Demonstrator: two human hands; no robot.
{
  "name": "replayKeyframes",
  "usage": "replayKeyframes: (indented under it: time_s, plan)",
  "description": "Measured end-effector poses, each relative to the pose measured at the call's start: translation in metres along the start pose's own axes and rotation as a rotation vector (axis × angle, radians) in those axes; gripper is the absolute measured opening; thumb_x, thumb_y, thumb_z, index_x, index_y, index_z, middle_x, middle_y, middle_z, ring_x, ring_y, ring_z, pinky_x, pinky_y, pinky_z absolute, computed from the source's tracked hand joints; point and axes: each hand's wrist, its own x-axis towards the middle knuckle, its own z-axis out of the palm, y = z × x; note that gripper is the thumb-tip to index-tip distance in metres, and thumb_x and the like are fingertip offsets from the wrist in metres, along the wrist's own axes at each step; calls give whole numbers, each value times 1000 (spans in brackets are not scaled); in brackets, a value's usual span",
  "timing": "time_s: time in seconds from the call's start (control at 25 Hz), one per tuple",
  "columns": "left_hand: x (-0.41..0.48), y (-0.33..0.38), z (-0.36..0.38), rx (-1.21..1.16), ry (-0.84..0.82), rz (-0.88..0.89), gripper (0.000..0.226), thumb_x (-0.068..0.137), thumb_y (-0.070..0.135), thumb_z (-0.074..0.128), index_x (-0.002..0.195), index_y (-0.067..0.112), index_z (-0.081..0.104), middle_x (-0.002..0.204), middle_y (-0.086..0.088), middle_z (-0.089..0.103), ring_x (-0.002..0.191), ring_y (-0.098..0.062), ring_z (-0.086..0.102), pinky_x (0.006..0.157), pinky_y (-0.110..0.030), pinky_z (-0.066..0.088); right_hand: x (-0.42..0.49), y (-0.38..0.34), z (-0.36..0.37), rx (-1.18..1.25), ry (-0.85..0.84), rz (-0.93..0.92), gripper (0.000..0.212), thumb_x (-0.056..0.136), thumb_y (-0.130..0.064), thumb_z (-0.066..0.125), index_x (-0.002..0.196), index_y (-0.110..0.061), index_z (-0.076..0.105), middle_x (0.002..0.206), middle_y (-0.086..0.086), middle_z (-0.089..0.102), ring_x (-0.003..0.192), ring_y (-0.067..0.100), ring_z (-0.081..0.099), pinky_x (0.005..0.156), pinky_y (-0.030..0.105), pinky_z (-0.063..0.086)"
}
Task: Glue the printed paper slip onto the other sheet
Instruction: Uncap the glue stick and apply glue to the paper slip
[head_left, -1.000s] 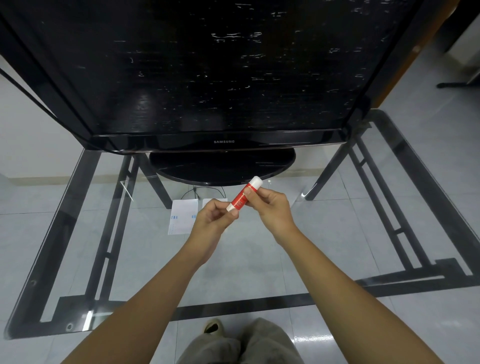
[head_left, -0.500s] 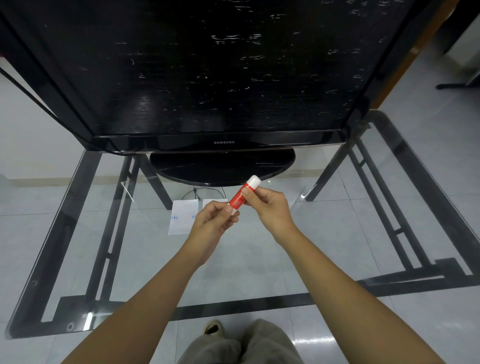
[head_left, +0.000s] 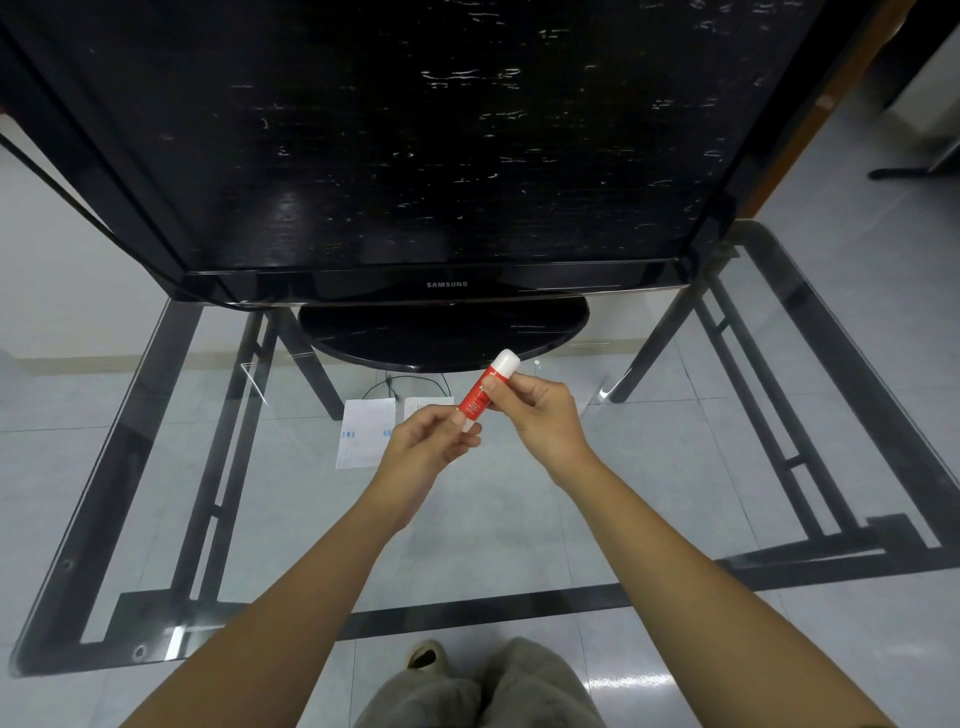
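Observation:
A red glue stick (head_left: 482, 396) with white ends is held tilted above the glass table. My right hand (head_left: 545, 421) grips its upper body, and my left hand (head_left: 428, 449) pinches its lower end between thumb and fingers. A white sheet with small blue print (head_left: 363, 434) lies flat on the glass beyond my left hand. A smaller printed paper slip (head_left: 427, 405) lies just right of the sheet, partly hidden by my left hand and the glue stick.
A black television (head_left: 415, 156) on an oval stand (head_left: 441, 338) fills the far half of the glass table (head_left: 519, 519). The table's black frame runs along both sides and the near edge. A cable lies behind the papers.
Both hands and the glue stick stay almost in the same place; my left fingers have shifted slightly on the stick's lower end.

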Motion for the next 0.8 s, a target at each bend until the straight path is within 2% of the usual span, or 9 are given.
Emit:
replayKeyframes:
  time_s: [0.2,0.48,0.56,0.64,0.8]
  plan:
    - [0,2,1,40,30,34,35,74,39,66,101,16,65,94,2,72,93,-19,68,88,-30,51,0,0,1,-3,4,5,24,84,-34,63,101,-18,70,89,-7,72,87,2,67,71,8,44]
    - [0,-1,-2,134,76,86,16,77,30,70,91,25,64,92,10,70,87,-6,65,75,-20,45,1,1,3,-16,10,3,25,84,-34,63,102,-18,70,89,-8,71,89,3,67,74,11,45]
    - [-1,0,-2,141,69,70,22,78,37,67,98,30,63,97,9,69,91,-6,66,77,-21,46,1,1,2,-15,5,5,25,85,-34,63,103,-18,70,90,-7,71,89,3,67,73,9,45]
    - [-1,1,-3,122,39,45,35,78,47,62,107,27,62,100,6,70,93,-11,67,83,-25,50,1,0,1,-25,0,5,26,85,-35,62,103,-18,70,89,-9,71,88,0,67,69,5,44]
    - [-2,2,-3,137,16,72,37,77,45,62,103,19,65,90,4,72,88,-14,68,77,-21,52,2,0,2,-28,1,4,29,84,-37,63,103,-17,70,91,-7,72,88,1,67,72,8,45]
